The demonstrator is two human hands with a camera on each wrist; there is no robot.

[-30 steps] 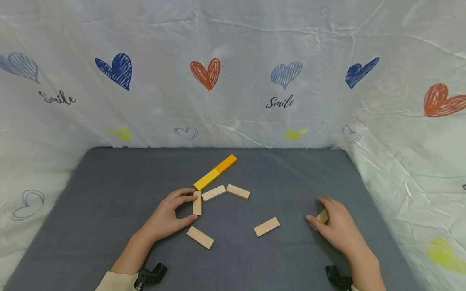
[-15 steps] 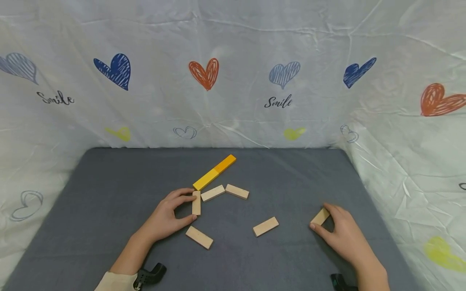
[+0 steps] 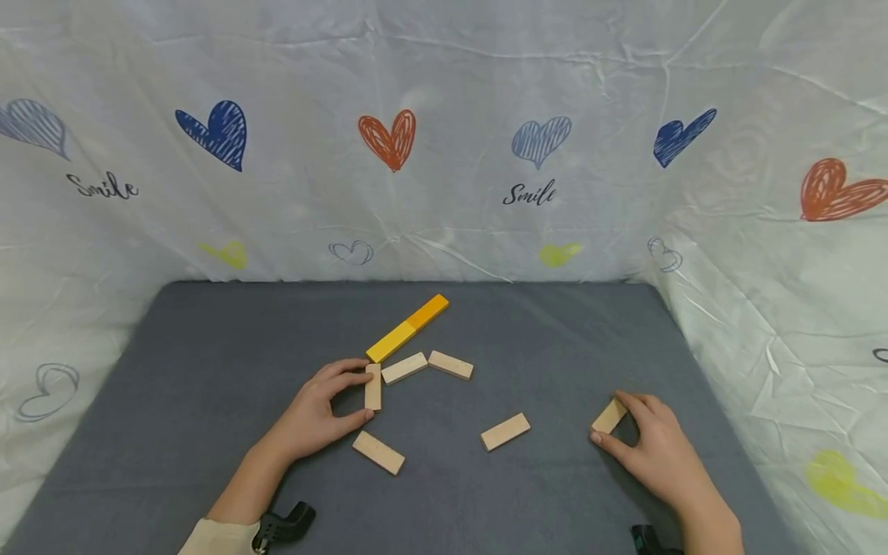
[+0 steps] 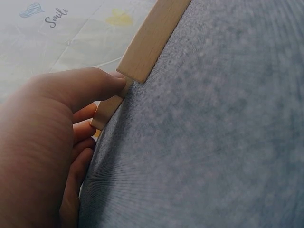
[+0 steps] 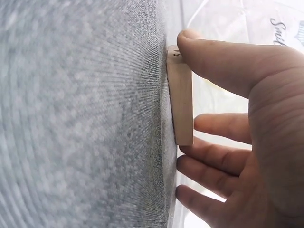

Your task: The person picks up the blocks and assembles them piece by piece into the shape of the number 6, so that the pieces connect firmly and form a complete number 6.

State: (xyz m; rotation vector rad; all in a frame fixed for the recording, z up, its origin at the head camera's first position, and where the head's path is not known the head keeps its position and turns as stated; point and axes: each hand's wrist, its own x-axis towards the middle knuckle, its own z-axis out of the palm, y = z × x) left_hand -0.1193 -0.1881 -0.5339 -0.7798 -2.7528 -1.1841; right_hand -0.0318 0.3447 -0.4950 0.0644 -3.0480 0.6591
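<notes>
My left hand pinches a plain wooden block by its two ends, thumb at the near end and fingers at the far end. That block lies on the grey cloth, its far end by a yellow block. An orange block continues the line from the yellow one. Just right of the held block sit two pale wooden blocks, a left one and a right one. At the right, my right hand grips another wooden block between thumb and fingers; dark marks show on its end.
A loose wooden block lies in front of my left hand, close to the thumb. Another wooden block lies between the hands. Grey cloth covers the table, and a white curtain with printed hearts hangs behind it.
My right hand has shifted slightly right and nearer to me, and more of its block now shows. The left hand keeps its hold in the same place.
</notes>
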